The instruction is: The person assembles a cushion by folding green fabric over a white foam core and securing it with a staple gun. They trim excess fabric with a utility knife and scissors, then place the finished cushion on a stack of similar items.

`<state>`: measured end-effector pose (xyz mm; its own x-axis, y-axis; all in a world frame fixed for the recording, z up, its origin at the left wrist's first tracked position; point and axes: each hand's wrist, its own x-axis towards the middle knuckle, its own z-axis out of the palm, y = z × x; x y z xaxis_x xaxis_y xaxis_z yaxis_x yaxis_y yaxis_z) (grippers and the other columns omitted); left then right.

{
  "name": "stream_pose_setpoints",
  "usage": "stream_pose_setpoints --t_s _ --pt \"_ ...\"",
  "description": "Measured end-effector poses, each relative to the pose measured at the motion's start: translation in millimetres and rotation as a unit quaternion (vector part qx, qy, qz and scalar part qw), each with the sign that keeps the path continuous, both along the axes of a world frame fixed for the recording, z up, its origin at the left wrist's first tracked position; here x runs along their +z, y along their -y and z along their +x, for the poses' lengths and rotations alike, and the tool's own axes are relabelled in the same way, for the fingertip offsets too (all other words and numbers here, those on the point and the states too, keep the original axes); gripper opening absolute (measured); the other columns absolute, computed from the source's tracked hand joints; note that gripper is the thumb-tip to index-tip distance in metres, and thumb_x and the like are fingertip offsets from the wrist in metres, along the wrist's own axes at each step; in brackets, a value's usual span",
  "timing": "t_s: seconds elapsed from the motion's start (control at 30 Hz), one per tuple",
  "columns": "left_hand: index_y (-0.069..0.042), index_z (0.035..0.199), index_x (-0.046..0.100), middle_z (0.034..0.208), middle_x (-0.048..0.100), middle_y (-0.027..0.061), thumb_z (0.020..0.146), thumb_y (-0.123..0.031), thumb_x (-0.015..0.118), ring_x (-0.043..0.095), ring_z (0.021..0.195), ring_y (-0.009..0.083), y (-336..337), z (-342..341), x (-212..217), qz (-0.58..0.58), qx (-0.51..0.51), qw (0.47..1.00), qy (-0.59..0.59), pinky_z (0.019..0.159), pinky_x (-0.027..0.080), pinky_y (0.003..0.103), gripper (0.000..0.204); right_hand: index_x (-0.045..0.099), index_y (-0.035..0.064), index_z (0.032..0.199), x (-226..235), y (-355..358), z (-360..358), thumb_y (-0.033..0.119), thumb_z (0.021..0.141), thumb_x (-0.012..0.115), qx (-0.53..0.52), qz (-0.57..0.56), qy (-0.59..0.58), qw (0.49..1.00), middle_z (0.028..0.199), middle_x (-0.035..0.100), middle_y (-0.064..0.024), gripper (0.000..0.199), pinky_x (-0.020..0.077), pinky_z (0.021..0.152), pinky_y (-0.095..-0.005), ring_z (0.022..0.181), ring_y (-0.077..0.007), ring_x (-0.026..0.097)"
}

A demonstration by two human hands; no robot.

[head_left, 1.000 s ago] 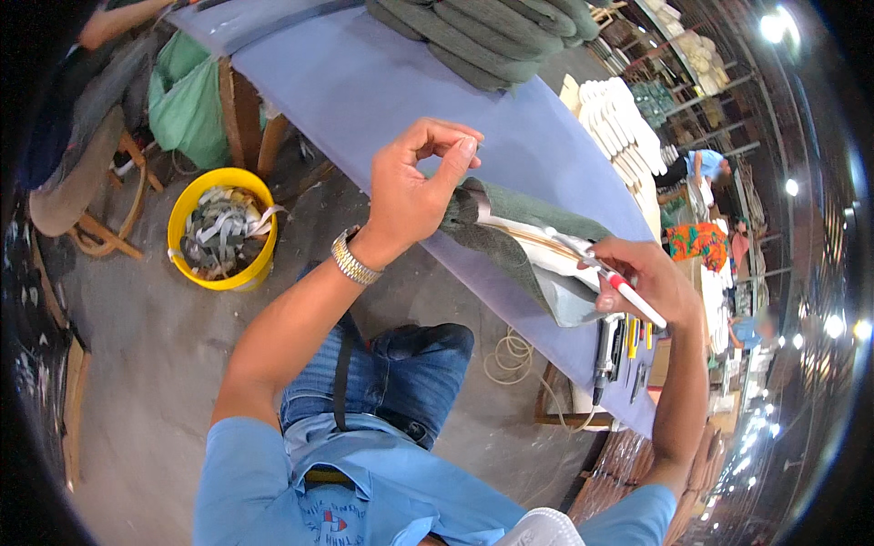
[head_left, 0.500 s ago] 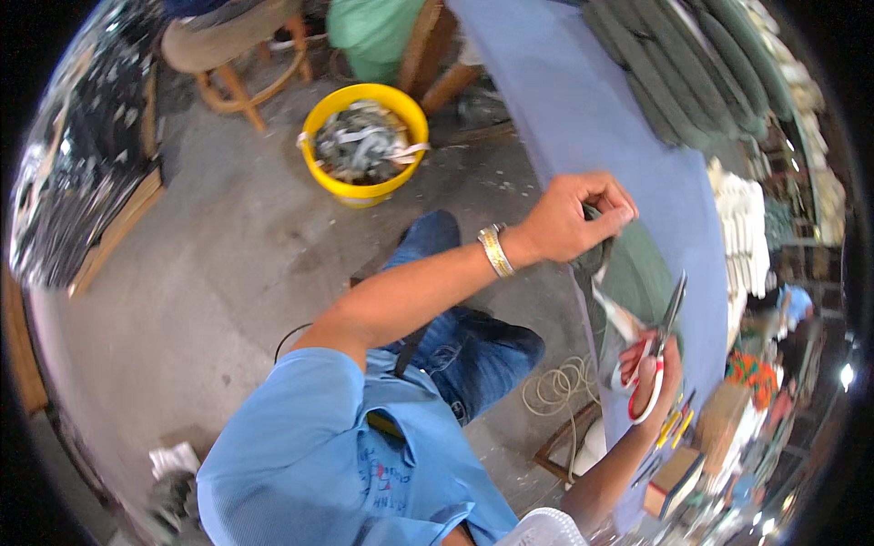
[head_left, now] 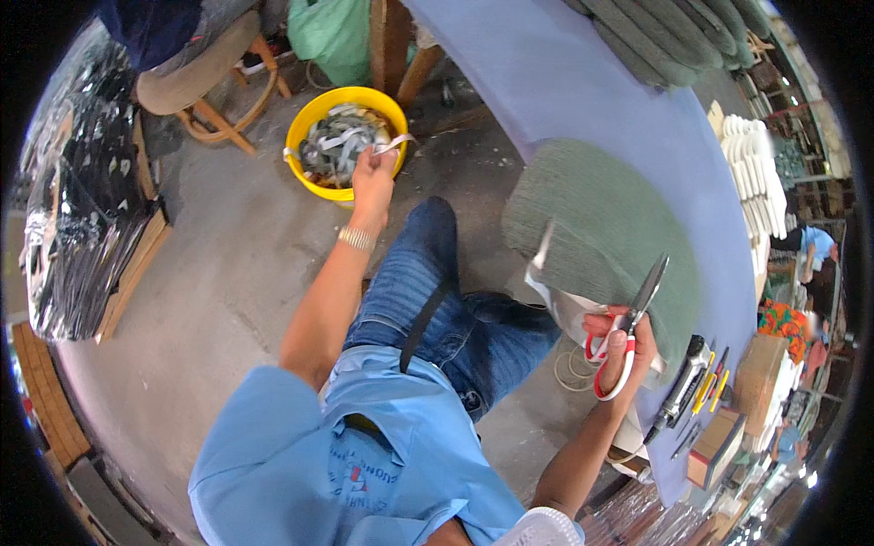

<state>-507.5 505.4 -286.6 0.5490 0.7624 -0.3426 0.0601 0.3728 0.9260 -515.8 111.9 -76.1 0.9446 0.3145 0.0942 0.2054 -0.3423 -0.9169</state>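
My left hand [head_left: 373, 182] reaches to the yellow bucket [head_left: 300, 168] of cloth scraps [head_left: 344, 136]. Its fingers are bunched together over the scraps; whatever they pinch is too small to make out. In my right hand [head_left: 628, 350] is a pair of scissors [head_left: 648, 289] with red and white handles, blades together and pointing up and away. Beneath and beside that hand, a dark green cloth piece [head_left: 601, 209] lies on the blue table, its near edge hanging over the side. A white layer [head_left: 566, 305] shows along that edge.
The blue-covered table [head_left: 537, 64] curves along the right, with folded green pieces [head_left: 655, 41] at its far end. A black-handled tool [head_left: 678, 387], yellow tools [head_left: 706, 391] and a small box [head_left: 716, 448] lie nearer. A stool [head_left: 205, 77] and plastic-wrapped stack [head_left: 82, 227] stand left.
My left hand has left the green cloth and swung left to the bucket. The cloth now lies spread flatter on the table. My right hand still holds the scissors.
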Motion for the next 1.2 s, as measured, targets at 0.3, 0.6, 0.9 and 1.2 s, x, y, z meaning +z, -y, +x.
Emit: stream_pose_setpoints --t_s 0.3,0.6,0.9,1.2 --pt "-0.006 0.138 0.058 0.129 0.067 0.0107 0.106 -0.038 0.059 0.066 0.113 0.0193 164.0 -5.9 147.1 -0.297 -0.222 0.894 0.250 0.094 0.054 0.037 0.045 0.031 -0.0004 0.155 25.8 -8.5 2.4 0.026 0.094 0.072 -0.033 0.025 0.053 0.998 0.088 0.074 -0.0161 0.078 0.0538 0.064 -0.0268 0.076 -0.0182 0.072" --pt "0.006 0.129 0.061 0.111 0.073 0.0144 0.099 -0.028 0.063 0.070 0.101 0.0204 145.9 81.2 342.4 0.238 -0.258 0.855 0.382 0.089 0.053 0.032 0.045 0.057 -0.0042 0.132 115.0 10.5 27.7 0.022 0.098 0.070 -0.019 0.057 0.098 0.993 0.083 0.074 -0.0141 0.045 0.0549 0.058 -0.0272 0.067 -0.0160 0.071" --pt "-0.003 0.155 0.042 0.137 0.062 0.0216 0.096 -0.025 0.072 0.062 0.125 0.0296 219.4 110.3 436.5 0.499 -0.276 0.670 0.476 0.105 0.049 0.039 0.069 0.054 0.0006 0.100 123.8 23.5 48.2 0.026 0.107 0.053 -0.098 0.340 0.157 0.922 0.077 0.071 -0.0142 0.026 0.0511 0.052 -0.0263 0.058 -0.0149 0.065" --pt "0.000 0.137 0.061 0.151 0.053 0.0256 0.097 -0.010 0.071 0.059 0.133 0.0286 300.3 128.7 406.1 0.466 -0.171 0.620 0.608 0.106 0.048 0.036 0.042 0.053 0.0013 0.100 124.1 59.0 54.0 0.028 0.108 0.050 -0.154 0.366 0.209 0.894 0.073 0.069 -0.0124 0.028 0.0505 0.051 -0.0264 0.055 -0.0155 0.063"
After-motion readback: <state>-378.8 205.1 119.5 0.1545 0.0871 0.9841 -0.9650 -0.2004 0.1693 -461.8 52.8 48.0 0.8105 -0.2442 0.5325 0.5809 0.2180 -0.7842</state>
